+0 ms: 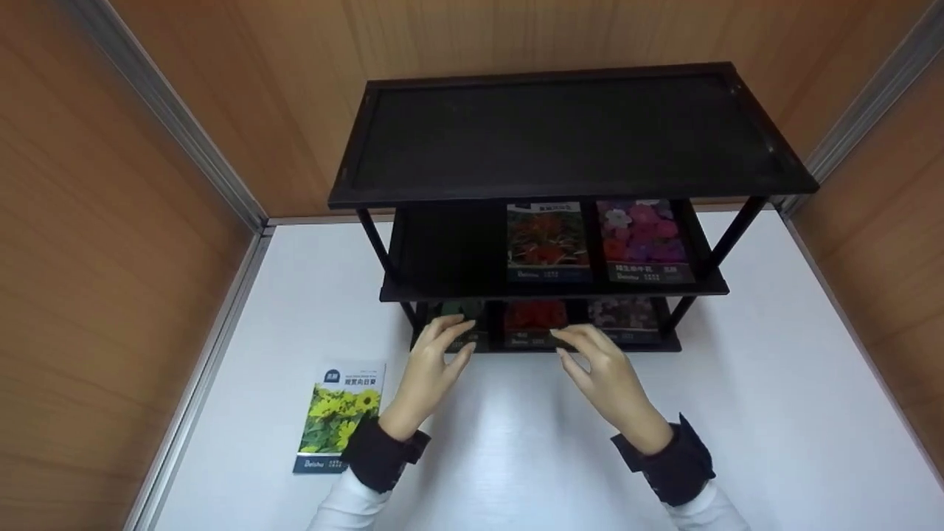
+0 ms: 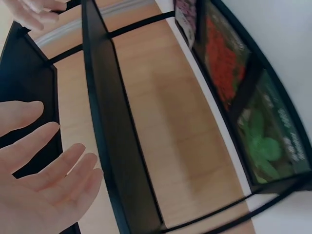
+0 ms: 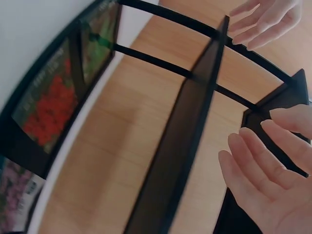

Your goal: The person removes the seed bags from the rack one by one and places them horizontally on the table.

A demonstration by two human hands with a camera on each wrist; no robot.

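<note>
Both hands are raised before a black three-tier rack (image 1: 568, 140), fingers loosely bent and nothing held. My left hand (image 1: 431, 372) is in front of the lower left of the rack, near a packet with green leaves (image 2: 263, 144). On the other side, my right hand (image 1: 608, 376) is nearest the red-flower packet (image 1: 535, 316) and the pale pink-flower packet (image 1: 625, 316) on the bottom tier. The middle tier bears an orange-flower packet (image 1: 548, 240) and a pink-and-purple-flower packet (image 1: 643, 236). A yellow-flower packet (image 1: 335, 413) lies on the table, partly hidden by the left cuff.
The rack stands on a white table (image 1: 509, 457) against a wooden back wall (image 1: 295, 96). Wooden side panels with metal edge strips rise at left and right. Thin black posts (image 1: 737, 228) join the tiers, and the top tier overhangs the lower ones.
</note>
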